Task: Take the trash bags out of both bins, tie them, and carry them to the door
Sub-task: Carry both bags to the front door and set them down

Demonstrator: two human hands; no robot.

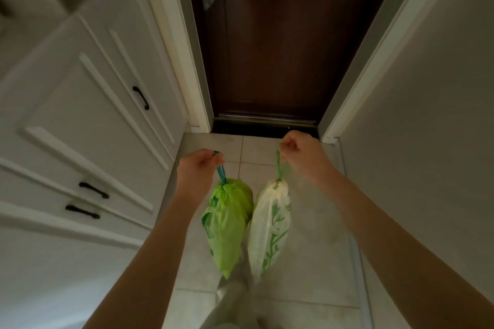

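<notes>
We stand just before the door (280, 40), our left hand (199, 168) closed on the drawstring of the green bag (227, 224). Our right hand (302, 153) pinches the white bag (270, 230) by its string; both hang above the floor (315, 262), touching each other.

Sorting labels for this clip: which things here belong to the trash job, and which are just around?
Job: left hand, green bag, right hand, white bag, door.
Just around: white cabinet, tiled floor.

Door (280, 35) top cut off by frame; drawstring ends hidden inside hands (199, 165).
</notes>
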